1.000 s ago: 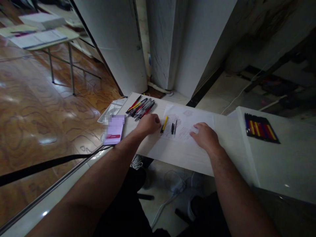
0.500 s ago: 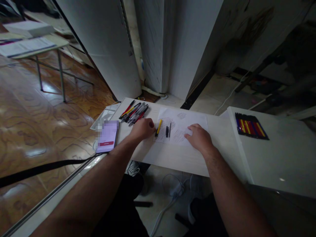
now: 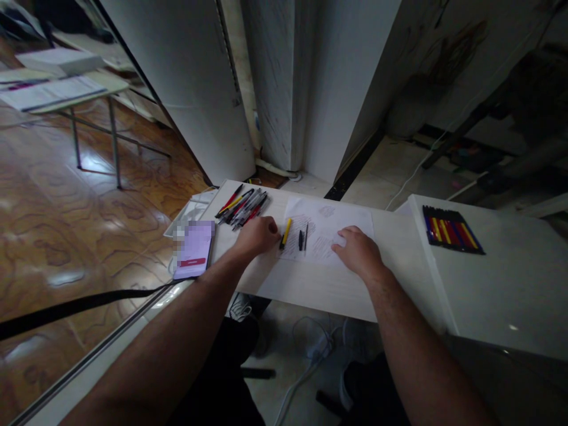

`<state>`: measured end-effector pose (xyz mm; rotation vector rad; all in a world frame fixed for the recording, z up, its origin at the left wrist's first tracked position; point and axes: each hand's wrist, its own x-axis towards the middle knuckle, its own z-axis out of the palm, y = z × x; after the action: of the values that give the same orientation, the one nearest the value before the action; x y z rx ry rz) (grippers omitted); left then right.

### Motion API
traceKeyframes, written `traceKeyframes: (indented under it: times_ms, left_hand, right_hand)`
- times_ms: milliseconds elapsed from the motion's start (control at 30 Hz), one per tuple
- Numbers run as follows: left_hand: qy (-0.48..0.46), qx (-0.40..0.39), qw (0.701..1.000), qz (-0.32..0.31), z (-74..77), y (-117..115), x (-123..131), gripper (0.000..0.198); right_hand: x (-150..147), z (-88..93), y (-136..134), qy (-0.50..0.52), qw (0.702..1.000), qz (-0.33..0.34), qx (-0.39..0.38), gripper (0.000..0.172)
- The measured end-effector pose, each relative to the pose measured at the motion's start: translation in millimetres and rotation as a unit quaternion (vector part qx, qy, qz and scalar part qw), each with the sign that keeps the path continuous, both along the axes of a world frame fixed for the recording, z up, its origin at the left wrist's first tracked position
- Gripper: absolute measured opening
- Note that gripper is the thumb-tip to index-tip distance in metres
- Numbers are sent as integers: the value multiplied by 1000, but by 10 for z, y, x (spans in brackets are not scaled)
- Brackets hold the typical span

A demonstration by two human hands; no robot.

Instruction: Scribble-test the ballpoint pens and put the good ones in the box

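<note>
A sheet of paper (image 3: 350, 216) with scribbled pen strokes lies on the narrow white table. On its left part rest a yellow pen barrel (image 3: 286, 232), a small black pen piece (image 3: 301, 240) and a thin pen refill (image 3: 306, 238), roughly side by side. My left hand (image 3: 260, 235) is closed with curled fingers, its fingertips right beside the yellow barrel's lower end; whatever they may hold is hidden. On the paper's right side lies my right hand (image 3: 358, 249), thumb and fingers apart, holding nothing. Behind my left hand is a pile of pens (image 3: 243, 207), red, yellow, black and clear.
A phone (image 3: 195, 248) with a lit screen lies at the table's left edge, a black strap (image 3: 110, 296) beside it. To the right, a pack of coloured pens (image 3: 451, 229) sits on a higher white surface (image 3: 501, 284). Cables (image 3: 317, 349) run over the floor below.
The view has shifted slightly, so everything sits a little lower in it. Both hands and the pen parts keep about the same places on the table.
</note>
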<state>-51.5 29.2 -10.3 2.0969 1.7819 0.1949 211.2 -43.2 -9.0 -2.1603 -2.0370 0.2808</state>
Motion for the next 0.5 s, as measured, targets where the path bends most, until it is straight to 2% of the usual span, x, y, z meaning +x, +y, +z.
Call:
traceKeyframes:
  times_ms: [300,500]
  left_hand:
    - [-70,26,996,43,55,-34,81,18]
    - [-79,34,996,30,-22,-81,185,20]
  right_hand:
    - [-23,-20,20,54,998,-1,43,35]
    - [-126,25,13,85,993,56,55,29]
